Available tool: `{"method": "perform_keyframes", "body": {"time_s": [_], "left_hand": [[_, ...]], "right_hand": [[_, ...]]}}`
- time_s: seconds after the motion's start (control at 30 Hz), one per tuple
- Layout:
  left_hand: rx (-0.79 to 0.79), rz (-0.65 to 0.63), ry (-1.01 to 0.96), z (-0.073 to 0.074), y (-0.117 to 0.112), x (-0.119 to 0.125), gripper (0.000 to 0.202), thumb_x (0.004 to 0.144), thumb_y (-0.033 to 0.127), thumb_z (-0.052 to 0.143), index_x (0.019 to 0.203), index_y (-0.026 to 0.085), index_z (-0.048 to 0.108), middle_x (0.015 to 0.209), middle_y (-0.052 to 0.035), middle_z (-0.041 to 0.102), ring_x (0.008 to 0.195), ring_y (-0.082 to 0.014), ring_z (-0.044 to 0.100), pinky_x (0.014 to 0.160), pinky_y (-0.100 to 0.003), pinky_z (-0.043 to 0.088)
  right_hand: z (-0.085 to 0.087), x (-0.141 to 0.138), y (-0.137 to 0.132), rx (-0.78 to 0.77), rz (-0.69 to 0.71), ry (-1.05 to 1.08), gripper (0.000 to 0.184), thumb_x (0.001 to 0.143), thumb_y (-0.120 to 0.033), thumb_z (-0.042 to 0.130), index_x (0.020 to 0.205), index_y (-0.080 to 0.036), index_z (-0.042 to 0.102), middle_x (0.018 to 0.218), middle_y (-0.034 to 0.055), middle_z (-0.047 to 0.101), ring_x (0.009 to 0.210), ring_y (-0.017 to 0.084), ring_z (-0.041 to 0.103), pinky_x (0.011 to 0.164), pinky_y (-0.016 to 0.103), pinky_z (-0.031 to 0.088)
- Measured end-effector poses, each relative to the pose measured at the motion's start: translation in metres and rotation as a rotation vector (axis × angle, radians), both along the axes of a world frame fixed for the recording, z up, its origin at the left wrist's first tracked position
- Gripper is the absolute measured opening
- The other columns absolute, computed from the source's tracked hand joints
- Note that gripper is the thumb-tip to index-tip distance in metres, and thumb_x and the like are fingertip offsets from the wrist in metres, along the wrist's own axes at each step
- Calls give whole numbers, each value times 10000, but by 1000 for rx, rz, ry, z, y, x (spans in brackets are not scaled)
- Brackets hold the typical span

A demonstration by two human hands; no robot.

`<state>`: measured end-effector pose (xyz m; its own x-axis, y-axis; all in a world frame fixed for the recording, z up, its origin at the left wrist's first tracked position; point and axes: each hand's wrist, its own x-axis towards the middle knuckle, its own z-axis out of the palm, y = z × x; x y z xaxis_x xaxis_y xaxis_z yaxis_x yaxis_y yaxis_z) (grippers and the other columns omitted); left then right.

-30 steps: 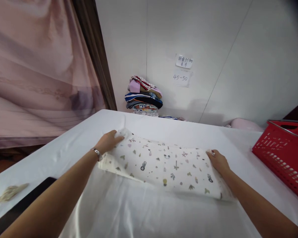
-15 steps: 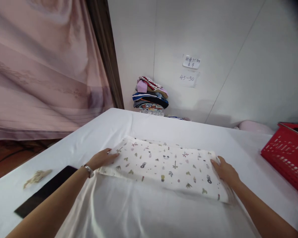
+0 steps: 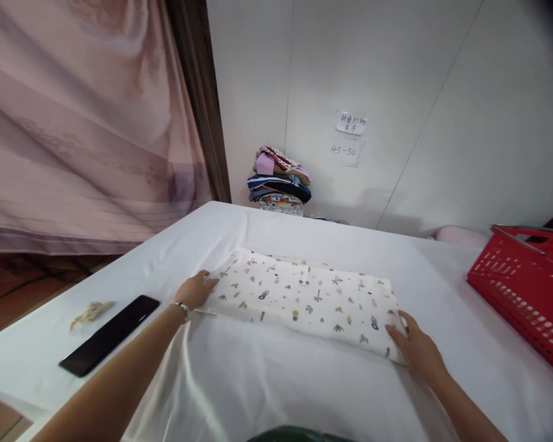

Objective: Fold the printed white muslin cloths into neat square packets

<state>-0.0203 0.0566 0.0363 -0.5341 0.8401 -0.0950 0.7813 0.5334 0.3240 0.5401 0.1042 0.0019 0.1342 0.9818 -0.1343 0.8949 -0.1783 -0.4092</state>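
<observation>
1. The printed cloth (image 3: pixel 299 301), white with small plant-like figures, is laid flat on the table (image 3: pixel 276 368) in a long shape, between the two hands.
2. Its long axis is directed from left to right, with a light slant: the right end is placed nearer to the body than the left end.
3. The left end is touched by the left hand (image 3: pixel 195 291), on whose wrist a bracelet (image 3: pixel 182 309) is worn. Whether the edge is pinched there or only pressed cannot be told.
4. The right end is touched near its closer corner by the right hand (image 3: pixel 419 345). Its thumb is placed over the cloth and is seen apart from the forefinger; whether fabric is held below cannot be told.
5. Neither hand can be called nearer to the cloth, because each one is in contact with its own end.
6. The table is covered in white, slightly shiny material, and soft creases are seen in front of the cloth.
7. Beside the left forearm, a flat black object (image 3: pixel 110 334) is seen, and next to it a crumpled beige piece (image 3: pixel 91 313).
8. On the right, well apart from the cloth, a red basket (image 3: pixel 525 288) is placed.
9. Beyond the far table edge, a stack of folded fabrics (image 3: pixel 281 182) is seen against the wall (image 3: pixel 350 55); at the left, a pink curtain (image 3: pixel 78 135) is hung.
</observation>
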Motion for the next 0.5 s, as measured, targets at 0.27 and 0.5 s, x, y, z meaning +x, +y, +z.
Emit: {"method": "perform_keyframes", "body": {"time_s": [0.27, 0.5], "left_hand": [[63, -39, -18, 26, -51, 9, 512, 776, 515, 410, 1167, 187, 448, 904, -95, 644, 833, -253, 612, 720, -318, 456], [-74, 11, 17, 1, -77, 7, 539, 795, 527, 360, 1179, 162, 463, 959, -127, 636, 912, -284, 597, 773, -349, 437]], "right_hand": [[4, 23, -32, 92, -52, 139, 648, 673, -601, 463, 1216, -249, 463, 832, 32, 617, 748, 216, 596, 695, 309, 449], [5, 28, -56, -61, 55, 27, 662, 726, -608, 415, 1282, -248, 396, 900, 53, 640, 831, 239, 601, 741, 339, 450]]}}
